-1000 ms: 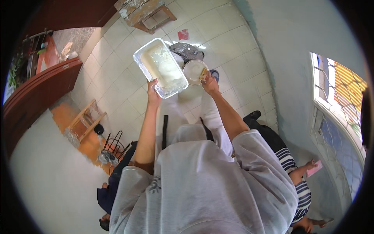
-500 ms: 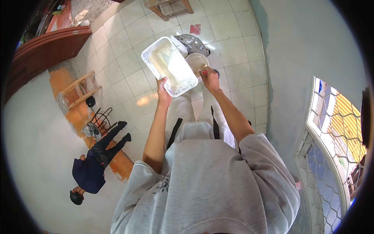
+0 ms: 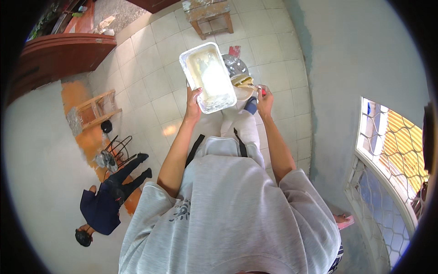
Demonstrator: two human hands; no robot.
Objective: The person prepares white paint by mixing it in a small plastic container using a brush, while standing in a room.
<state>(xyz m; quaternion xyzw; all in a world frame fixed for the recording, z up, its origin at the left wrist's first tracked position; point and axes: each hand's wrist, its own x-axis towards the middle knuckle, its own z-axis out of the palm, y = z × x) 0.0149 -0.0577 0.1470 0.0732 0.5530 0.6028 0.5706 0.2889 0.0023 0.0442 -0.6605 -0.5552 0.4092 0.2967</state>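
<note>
My left hand (image 3: 194, 102) grips the near end of a rectangular metal tray (image 3: 186, 69) that holds pale, creamy paste. It is held out in front of me, high over a tiled floor. My right hand (image 3: 264, 101) is closed on a scraper (image 3: 244, 82) with a red handle. Its blade carries a lump of yellowish paste and sits just right of the tray. Beneath the blade is a round white container (image 3: 245, 94), partly hidden.
A grey-blue wall (image 3: 356, 55) rises close on my right, with a mesh-covered window (image 3: 388, 160). Below stand a wooden stool (image 3: 93, 109), a wire frame (image 3: 116, 148) and a paint-spattered bench (image 3: 207, 13). Another person in dark clothes (image 3: 105, 201) is at lower left.
The view has swung, bringing the other person and more wall into sight. My right hand now shows the scraper loaded with paste beside the tray. My left hand keeps holding the tray.
</note>
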